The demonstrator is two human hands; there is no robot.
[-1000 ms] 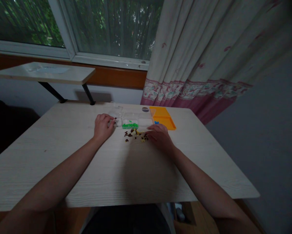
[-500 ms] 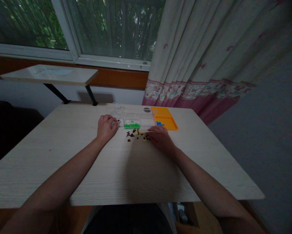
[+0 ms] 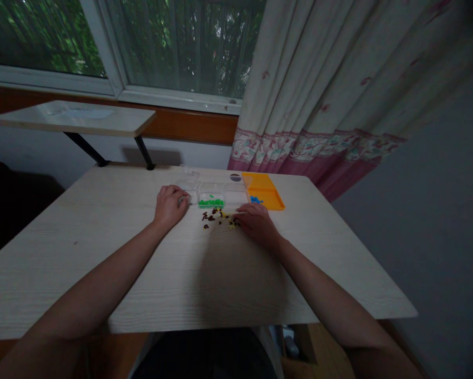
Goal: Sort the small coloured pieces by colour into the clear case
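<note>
My left hand (image 3: pixel 170 204) rests at the left end of the clear plastic boxes, its fingers curled and pressed together against the leftmost clear compartment (image 3: pixel 191 197). What those fingertips hold, if anything, is too small to make out. My right hand (image 3: pixel 257 221) lies low over the table, fingers stretched out to the left and apart, at the right side of a scatter of small brown pieces (image 3: pixel 210 218) and yellow pieces (image 3: pixel 232 226). Green pieces (image 3: pixel 211 203) fill the bottom of the middle clear compartment. Blue pieces (image 3: pixel 255 199) sit in the open orange case (image 3: pixel 274 200).
The clear lids (image 3: pixel 212 186) stand open behind the compartments. A dark round spot (image 3: pixel 235 178) shows near the back of the table (image 3: pixel 149 284). At the back left, a raised shelf (image 3: pixel 134 123) stands on black legs, and a curtain (image 3: pixel 295 126) hangs behind the right side.
The view has shifted slightly. A dark piece seen at my left fingertips no longer shows there. My right hand stays beside the scattered pieces.
</note>
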